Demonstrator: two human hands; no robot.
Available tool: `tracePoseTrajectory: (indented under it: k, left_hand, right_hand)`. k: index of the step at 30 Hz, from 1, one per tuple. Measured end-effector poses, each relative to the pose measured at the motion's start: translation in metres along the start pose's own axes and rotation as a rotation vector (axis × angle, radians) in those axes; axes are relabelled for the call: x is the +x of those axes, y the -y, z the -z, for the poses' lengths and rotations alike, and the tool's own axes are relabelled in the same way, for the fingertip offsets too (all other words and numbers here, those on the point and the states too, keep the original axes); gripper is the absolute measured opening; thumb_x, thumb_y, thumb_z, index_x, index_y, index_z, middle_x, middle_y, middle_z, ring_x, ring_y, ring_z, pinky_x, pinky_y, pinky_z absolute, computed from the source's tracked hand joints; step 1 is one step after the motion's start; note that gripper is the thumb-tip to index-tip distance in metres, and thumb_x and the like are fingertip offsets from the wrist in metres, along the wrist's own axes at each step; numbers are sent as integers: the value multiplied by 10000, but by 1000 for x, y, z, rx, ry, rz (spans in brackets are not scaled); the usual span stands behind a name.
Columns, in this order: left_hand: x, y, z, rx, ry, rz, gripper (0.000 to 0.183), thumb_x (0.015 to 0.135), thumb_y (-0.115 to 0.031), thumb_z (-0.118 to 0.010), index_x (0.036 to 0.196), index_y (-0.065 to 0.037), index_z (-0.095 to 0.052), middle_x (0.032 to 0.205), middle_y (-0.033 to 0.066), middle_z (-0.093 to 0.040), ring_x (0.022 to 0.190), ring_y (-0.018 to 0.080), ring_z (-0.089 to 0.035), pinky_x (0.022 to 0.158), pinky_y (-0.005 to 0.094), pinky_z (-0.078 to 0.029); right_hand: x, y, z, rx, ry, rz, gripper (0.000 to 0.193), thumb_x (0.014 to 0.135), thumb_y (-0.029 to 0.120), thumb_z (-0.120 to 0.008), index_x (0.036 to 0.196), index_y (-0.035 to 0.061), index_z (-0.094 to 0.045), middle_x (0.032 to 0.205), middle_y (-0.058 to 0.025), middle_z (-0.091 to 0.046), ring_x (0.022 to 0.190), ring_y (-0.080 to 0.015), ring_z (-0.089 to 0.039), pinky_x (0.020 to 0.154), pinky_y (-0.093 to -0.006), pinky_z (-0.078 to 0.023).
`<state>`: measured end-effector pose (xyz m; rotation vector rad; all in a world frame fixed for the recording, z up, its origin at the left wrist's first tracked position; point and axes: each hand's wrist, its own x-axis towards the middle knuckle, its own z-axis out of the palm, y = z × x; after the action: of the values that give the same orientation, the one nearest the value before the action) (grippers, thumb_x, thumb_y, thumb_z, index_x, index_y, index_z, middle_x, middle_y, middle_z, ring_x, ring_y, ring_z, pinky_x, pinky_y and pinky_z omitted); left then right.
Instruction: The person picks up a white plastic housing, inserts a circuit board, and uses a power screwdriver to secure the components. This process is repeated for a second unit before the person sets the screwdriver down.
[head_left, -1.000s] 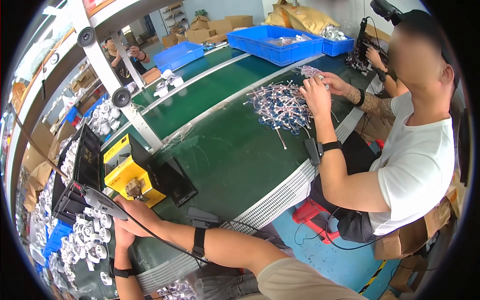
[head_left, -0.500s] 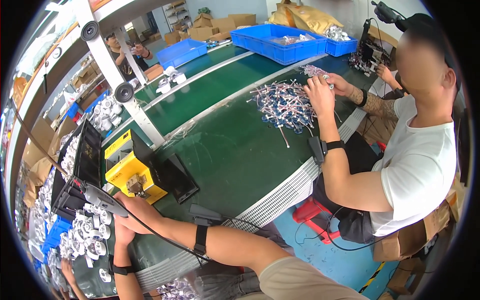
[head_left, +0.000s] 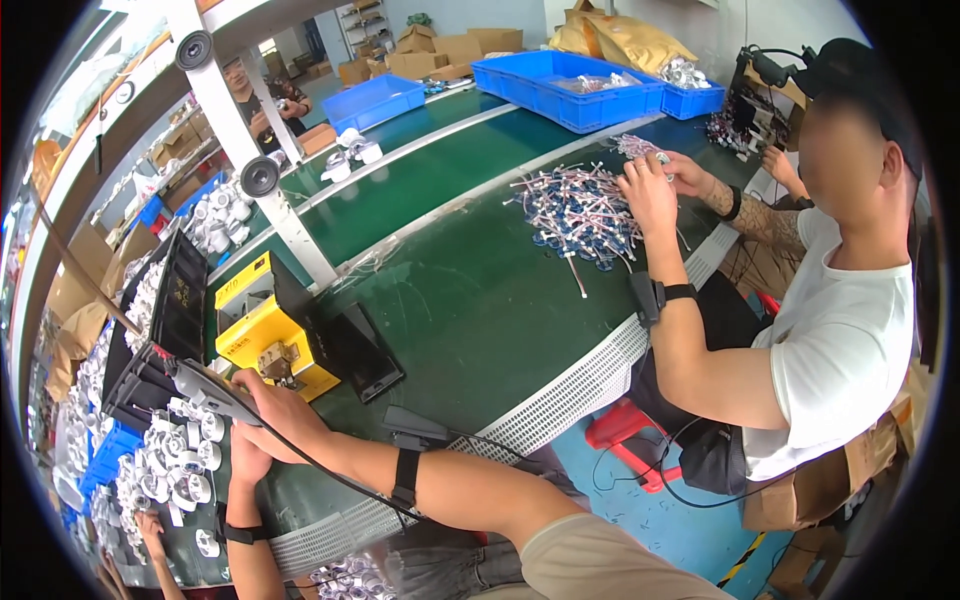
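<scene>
The person's right hand (head_left: 283, 412) was wrapped around the lower end of a gray corded screwdriver (head_left: 205, 388), as its barrel and lead suggested. That grip was narrow, fingers curled in against the casing. The left hand (head_left: 250, 458) sat just below it in the view; whether its grip was closed on anything could not be told, since its fingers were hidden.

The screwdriver was at the left end of the green table (head_left: 470, 330), between a yellow-and-black machine (head_left: 258, 340) and a heap of white round plastic parts (head_left: 172, 465). Its casing seemed stiff and probably smooth, of modest weight, sturdy rather than fragile; the black cable (head_left: 318, 464) looked flexible and liable to drag, curving across the right forearm. The bare barrel appeared the best place to hold it, clear of the cable.

Its long axis ran obliquely, from upper left down to lower right in the view. The far upper-left end was free of the hand, while the lower end pointed into the fingers; the tip was out of sight behind them.
</scene>
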<state>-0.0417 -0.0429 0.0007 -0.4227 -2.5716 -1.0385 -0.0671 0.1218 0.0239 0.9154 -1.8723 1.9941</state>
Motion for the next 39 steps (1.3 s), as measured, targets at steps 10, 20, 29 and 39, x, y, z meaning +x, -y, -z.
tracePoseTrajectory:
  k: [10,20,29,39]
  left_hand:
    - [4,-4,2,97,11,37,296,782,-90,-669,1064,-12,-622,1041,183,-668,977,344,-646,857,407,-491]
    - [3,-10,9,168,34,-19,207,749,-29,-651,951,9,-629,910,199,-666,882,402,-634,799,424,-503]
    - [4,-4,5,78,40,-29,234,761,1,-624,994,15,-632,953,203,-674,919,386,-650,809,404,-507]
    - [3,-6,15,90,168,19,123,756,-57,-689,877,-34,-680,860,129,-660,859,324,-610,776,389,-486]
  right_hand:
    - [1,-4,-3,-7,27,-29,430,825,188,-659,1173,33,-460,964,-228,-645,917,-440,-621,766,-476,-493]
    - [2,7,1,51,81,-55,377,840,163,-630,1155,23,-476,966,-242,-638,920,-449,-607,770,-480,-484]
    - [1,3,1,-18,24,-21,480,832,222,-681,1213,33,-459,939,-269,-640,902,-468,-615,749,-496,-500]
    - [39,28,55,-154,-169,184,499,878,280,-693,1262,19,-510,1091,-156,-611,1013,-259,-626,868,-358,-493]
